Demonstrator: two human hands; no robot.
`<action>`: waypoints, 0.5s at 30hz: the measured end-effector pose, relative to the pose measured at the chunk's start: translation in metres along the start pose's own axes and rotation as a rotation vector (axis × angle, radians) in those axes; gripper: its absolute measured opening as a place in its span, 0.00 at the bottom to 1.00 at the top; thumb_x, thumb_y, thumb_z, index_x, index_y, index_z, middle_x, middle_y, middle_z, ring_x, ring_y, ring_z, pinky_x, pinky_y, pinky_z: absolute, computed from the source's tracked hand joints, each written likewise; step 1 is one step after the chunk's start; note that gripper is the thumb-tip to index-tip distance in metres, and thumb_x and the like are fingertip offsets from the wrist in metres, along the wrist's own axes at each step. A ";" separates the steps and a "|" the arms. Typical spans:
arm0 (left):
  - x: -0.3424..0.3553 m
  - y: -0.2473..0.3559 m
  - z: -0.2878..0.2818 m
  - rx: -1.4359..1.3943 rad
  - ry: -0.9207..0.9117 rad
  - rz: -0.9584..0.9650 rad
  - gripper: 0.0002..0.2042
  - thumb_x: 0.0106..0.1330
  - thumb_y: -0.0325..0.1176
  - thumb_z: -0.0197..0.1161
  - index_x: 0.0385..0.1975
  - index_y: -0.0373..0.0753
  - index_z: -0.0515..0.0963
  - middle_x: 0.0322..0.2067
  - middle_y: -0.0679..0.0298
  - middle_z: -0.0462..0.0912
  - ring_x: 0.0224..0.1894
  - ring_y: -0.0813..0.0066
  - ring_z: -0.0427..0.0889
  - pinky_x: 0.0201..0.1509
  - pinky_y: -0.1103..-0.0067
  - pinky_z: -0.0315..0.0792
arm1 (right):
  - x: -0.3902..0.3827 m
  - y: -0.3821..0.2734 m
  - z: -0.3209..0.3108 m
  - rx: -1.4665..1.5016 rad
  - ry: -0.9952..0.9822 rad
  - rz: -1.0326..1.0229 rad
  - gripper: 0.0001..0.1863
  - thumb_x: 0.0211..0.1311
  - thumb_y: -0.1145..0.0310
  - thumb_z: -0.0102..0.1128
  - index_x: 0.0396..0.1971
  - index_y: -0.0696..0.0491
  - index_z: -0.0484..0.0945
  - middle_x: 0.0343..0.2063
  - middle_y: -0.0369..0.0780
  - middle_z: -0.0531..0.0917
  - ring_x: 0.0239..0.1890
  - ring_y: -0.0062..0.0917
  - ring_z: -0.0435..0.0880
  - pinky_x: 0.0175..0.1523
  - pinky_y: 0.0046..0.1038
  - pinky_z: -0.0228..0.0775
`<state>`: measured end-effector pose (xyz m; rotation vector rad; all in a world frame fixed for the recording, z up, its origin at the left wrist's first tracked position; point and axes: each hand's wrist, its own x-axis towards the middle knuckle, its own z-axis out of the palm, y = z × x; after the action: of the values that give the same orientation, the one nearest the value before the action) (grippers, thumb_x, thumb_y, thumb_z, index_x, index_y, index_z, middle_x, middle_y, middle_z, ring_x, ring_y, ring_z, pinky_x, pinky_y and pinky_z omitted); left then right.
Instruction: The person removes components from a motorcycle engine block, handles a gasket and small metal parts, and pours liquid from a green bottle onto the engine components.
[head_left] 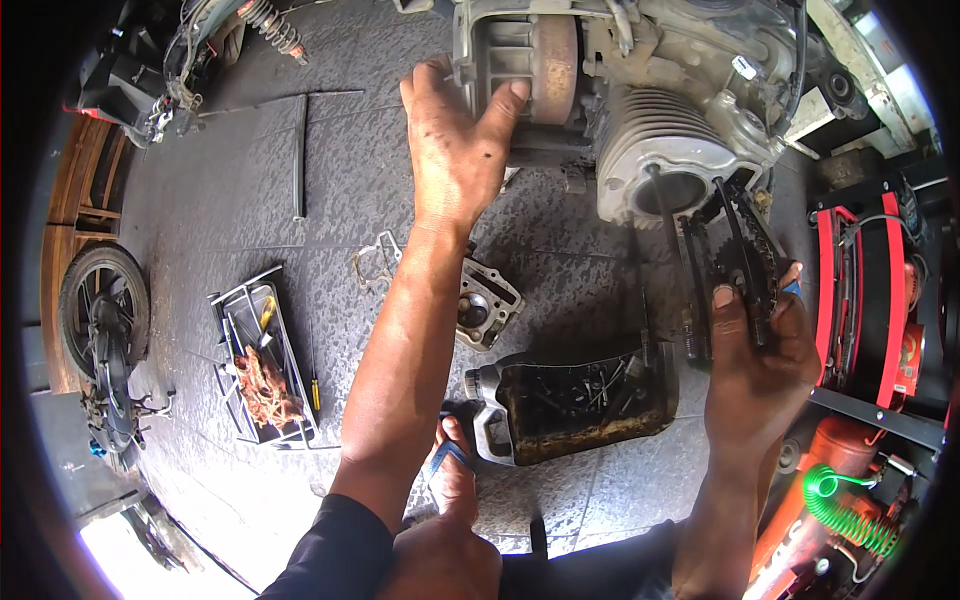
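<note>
My left hand [455, 150] is wrapped round a ribbed metal wheel with a rusty rim [553, 70] on the left of the engine, its thumb pressed on the ribs. On the right, the finned cylinder [665, 140] faces me with an open bore [680, 190] and long dark studs [685, 260] standing out of it. My right hand [765, 350] is closed beside the studs. It pinches a dark, oily timing chain [768, 265] that loops out of the cylinder's right side. The fingertips behind the chain are partly hidden.
Below the cylinder lies a cut-open oil jug [590, 410] holding bolts. A cylinder head [485, 305] and thin gasket [378, 258] lie on the floor [200, 220]. A tray [262, 355] with tools and a rag stands left. A red rack [830, 300] and green coiled hose [850, 515] border the right.
</note>
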<state>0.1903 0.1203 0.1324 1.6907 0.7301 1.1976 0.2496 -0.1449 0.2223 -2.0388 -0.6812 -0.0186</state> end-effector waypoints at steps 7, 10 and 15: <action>-0.001 0.005 0.002 0.144 0.014 0.066 0.26 0.62 0.35 0.71 0.52 0.28 0.65 0.41 0.53 0.79 0.43 0.71 0.79 0.48 0.76 0.75 | -0.003 0.008 0.000 -0.012 -0.007 -0.005 0.07 0.59 0.77 0.67 0.30 0.58 0.76 0.25 0.33 0.81 0.28 0.12 0.72 0.65 0.28 0.51; 0.001 0.003 0.000 0.107 0.003 0.057 0.26 0.62 0.35 0.71 0.52 0.28 0.65 0.42 0.53 0.78 0.43 0.70 0.79 0.48 0.75 0.75 | -0.003 0.010 -0.004 -0.063 -0.046 -0.047 0.08 0.62 0.75 0.66 0.40 0.60 0.81 0.35 0.36 0.84 0.37 0.15 0.78 0.47 0.20 0.68; 0.000 0.001 0.002 0.130 0.008 0.087 0.25 0.63 0.34 0.71 0.52 0.29 0.65 0.40 0.55 0.82 0.41 0.74 0.80 0.46 0.79 0.76 | -0.002 0.004 0.002 -0.009 0.018 0.009 0.08 0.56 0.77 0.69 0.27 0.57 0.76 0.22 0.35 0.77 0.40 0.24 0.74 0.68 0.38 0.47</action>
<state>0.1924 0.1192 0.1332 1.8417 0.7600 1.2403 0.2491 -0.1459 0.2175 -2.0479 -0.6623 -0.0351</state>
